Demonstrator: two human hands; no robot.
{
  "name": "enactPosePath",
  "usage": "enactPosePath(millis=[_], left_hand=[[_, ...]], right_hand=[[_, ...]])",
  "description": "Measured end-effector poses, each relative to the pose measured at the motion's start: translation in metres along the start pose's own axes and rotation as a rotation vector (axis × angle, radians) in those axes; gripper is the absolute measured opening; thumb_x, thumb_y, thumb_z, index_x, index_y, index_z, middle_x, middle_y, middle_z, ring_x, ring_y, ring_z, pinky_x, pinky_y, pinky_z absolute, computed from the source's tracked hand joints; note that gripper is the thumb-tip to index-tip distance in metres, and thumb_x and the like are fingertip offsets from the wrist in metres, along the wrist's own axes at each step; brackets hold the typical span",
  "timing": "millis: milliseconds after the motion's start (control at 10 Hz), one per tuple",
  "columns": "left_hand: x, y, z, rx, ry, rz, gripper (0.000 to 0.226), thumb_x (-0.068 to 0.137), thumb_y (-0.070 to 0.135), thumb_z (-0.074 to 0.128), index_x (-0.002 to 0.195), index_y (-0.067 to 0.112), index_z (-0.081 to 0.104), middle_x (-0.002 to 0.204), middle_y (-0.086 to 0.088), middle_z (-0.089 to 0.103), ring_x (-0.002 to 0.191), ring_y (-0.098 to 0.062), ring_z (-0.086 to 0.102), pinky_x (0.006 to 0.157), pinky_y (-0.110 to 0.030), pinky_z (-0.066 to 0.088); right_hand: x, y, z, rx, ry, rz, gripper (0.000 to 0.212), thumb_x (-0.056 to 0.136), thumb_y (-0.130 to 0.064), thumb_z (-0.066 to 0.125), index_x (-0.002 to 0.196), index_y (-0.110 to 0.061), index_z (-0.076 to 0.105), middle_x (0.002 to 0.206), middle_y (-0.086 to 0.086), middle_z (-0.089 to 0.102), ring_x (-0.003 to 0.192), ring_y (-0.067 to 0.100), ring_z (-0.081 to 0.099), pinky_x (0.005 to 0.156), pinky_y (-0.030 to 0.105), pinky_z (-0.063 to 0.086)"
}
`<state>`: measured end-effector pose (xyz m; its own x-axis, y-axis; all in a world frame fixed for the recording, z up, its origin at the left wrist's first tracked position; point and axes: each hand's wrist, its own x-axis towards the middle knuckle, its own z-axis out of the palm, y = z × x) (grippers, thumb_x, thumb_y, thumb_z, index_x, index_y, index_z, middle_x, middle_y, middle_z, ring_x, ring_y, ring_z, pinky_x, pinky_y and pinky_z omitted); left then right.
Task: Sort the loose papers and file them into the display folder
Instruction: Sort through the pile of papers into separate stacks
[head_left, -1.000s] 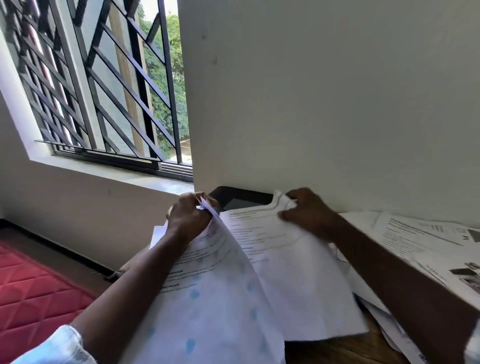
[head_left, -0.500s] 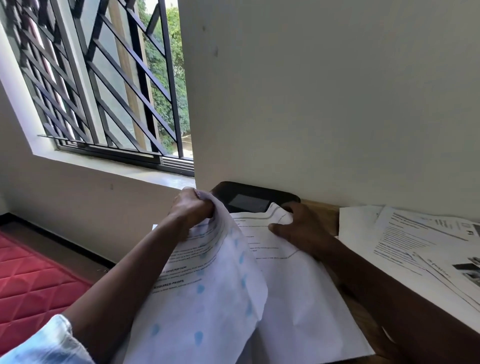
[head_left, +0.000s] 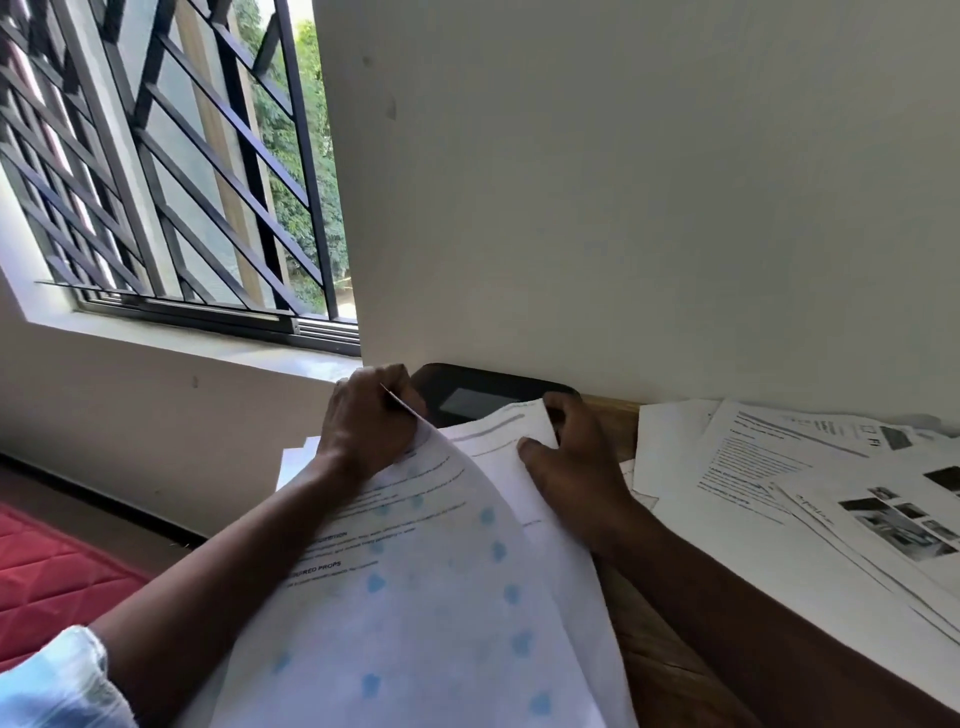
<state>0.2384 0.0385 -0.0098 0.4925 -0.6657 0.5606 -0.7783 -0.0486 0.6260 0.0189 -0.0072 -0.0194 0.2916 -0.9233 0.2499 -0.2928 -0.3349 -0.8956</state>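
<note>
Between fingers (head_left: 387, 376) of left hand (head_left: 363, 426), top corner of dotted sheet (head_left: 441, 613)

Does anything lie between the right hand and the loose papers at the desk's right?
Nothing visible: only bare desk separates the right hand, pinching a printed sheet, from the loose papers. Left hand grips a dotted sheet.
</note>
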Motion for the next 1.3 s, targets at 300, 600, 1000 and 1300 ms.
enactPosePath(millis=[300, 600, 1000, 1300], left_hand=[[-0.005, -0.015, 0.017, -0.063, -0.237, 0.216, 0.038, 0.07, -0.009, 0.047, 0.087, 0.017, 0.068, 0.08, 0.001, 0.071, 0.073, -0.013, 0.065, 0.061, -0.036, 0.056], [-0.009, -0.016, 0.015, -0.367, -0.288, 0.052, 0.021, 0.078, -0.029, 0.05, 0.08, -0.015, 0.065, 0.068, -0.024, 0.062, 0.066, -0.018, 0.056, 0.057, -0.03, 0.044], [-0.011, -0.009, 0.012, -0.444, -0.283, 0.044, 0.02, 0.08, -0.032, 0.046, 0.075, -0.019, 0.06, 0.062, 0.0, 0.059, 0.059, -0.008, 0.05, 0.051, -0.02, 0.041], [-0.012, -0.01, 0.013, -0.449, -0.347, 0.108, 0.014, 0.073, -0.015, 0.054, 0.073, -0.007, 0.065, 0.068, -0.001, 0.06, 0.067, -0.01, 0.051, 0.058, -0.027, 0.043]], right_hand=[[-0.049, -0.014, 0.017, 0.227, -0.128, -0.202, 0.044, 0.089, -0.048, 0.061, 0.132, -0.045, 0.054, 0.126, -0.033, 0.061, 0.112, -0.013, 0.058, 0.099, 0.02, 0.049], [-0.044, 0.001, 0.019, 0.287, -0.119, -0.094, 0.069, 0.09, -0.075, 0.028, 0.118, -0.03, 0.072, 0.112, -0.013, 0.075, 0.106, 0.003, 0.068, 0.097, 0.031, 0.051], [-0.031, 0.016, 0.006, -0.659, -0.177, -0.126, 0.097, 0.066, -0.084, 0.014, 0.145, -0.033, 0.037, 0.147, -0.012, 0.038, 0.133, 0.011, 0.035, 0.106, 0.032, 0.033], [-0.033, 0.005, -0.002, -0.687, -0.239, -0.133, 0.079, 0.081, -0.074, 0.03, 0.144, -0.031, 0.051, 0.154, -0.01, 0.039, 0.143, 0.014, 0.029, 0.113, 0.033, 0.028]])
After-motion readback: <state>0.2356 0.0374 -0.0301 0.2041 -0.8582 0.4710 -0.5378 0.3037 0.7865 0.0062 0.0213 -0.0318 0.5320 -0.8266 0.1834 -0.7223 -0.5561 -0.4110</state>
